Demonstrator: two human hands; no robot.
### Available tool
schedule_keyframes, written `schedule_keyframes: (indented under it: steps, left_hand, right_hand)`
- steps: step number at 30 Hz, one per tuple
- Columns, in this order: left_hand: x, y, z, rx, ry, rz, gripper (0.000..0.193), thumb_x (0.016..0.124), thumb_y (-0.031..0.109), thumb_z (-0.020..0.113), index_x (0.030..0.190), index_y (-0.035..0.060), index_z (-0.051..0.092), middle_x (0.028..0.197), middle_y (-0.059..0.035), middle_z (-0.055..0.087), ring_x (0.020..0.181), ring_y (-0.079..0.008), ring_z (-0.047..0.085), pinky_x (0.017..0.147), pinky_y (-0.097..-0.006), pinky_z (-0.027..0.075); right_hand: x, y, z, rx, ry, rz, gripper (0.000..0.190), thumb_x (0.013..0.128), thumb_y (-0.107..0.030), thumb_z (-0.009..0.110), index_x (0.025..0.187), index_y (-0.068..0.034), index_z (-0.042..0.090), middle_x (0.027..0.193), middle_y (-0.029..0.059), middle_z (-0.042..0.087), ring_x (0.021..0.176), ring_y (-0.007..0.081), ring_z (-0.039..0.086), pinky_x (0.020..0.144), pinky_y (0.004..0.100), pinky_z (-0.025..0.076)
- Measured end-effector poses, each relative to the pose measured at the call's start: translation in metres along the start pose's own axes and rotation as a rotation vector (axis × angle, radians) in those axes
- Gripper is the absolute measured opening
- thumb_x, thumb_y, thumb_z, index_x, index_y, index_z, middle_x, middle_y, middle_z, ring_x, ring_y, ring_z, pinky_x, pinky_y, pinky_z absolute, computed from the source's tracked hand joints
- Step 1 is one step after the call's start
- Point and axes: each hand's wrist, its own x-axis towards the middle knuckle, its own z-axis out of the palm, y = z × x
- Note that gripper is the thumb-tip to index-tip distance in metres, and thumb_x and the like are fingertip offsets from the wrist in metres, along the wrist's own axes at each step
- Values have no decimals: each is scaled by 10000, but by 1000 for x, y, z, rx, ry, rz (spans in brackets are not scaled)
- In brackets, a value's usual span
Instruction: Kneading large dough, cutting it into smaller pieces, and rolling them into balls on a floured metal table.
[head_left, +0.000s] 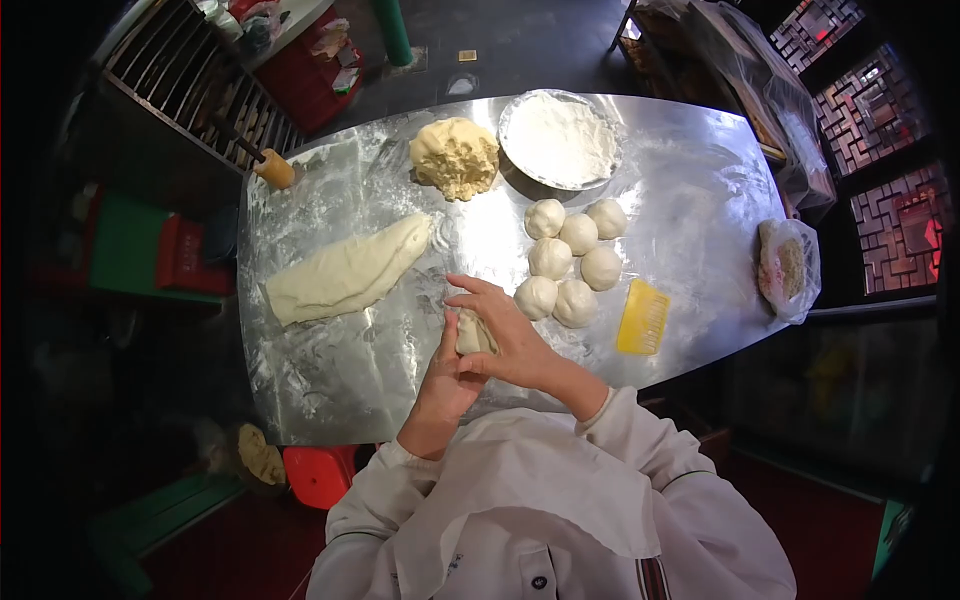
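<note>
Between my two hands is a small piece of pale dough (475, 334), partly hidden by the fingers. My right hand (510, 330) curls over it, with the thumb at its near side. My left hand (448, 375) supports it from the left and below. To the right of my hands sit several round dough balls (550, 259), some touching each other. A long, flattened log of dough (349, 271) lies to the left on the floured metal table (337, 390). Beside the balls rests a yellow plastic dough scraper (643, 318).
At the table's far side are a yellowish dough mass (455, 156) and a metal bowl of white flour (559, 141). A rolling pin (273, 169) lies at the far left corner. A plastic bag (789, 270) with crumbly contents sits at the right edge. A red stool (319, 474) stands below.
</note>
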Motion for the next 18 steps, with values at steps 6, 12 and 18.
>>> schedule_keyframes:
  steps: [6, 12, 18]
  left_hand:
    - [15, -15, -13, 13, 58, 25, 525, 1039, 436, 488, 1404, 64, 424, 1300, -61, 545, 1188, -193, 563, 982, -353, 479]
    - [33, 9, 18, 624, 171, 391, 498, 911, 107, 671, 1352, 17, 457, 1295, -111, 539, 1160, -218, 556, 1000, -380, 466]
    - [148, 15, -3, 1589, -125, 617, 593, 967, 284, 636, 1456, 16, 434, 1558, -142, 363, 1441, -274, 331, 1149, -377, 319]
  right_hand:
    - [-34, 59, 9, -230, -93, 213, 479, 901, -246, 692, 1299, -50, 512, 1465, 166, 457, 1296, 351, 479, 1069, 466, 373]
    - [-44, 37, -26, -121, 272, 151, 525, 976, -308, 594, 1405, -47, 440, 1491, 156, 454, 1351, 329, 456, 1103, 434, 359]
    - [-78, 82, -57, -184, 396, 394, 349, 993, -219, 584, 1289, -35, 558, 1273, 156, 602, 1123, 298, 607, 939, 387, 495]
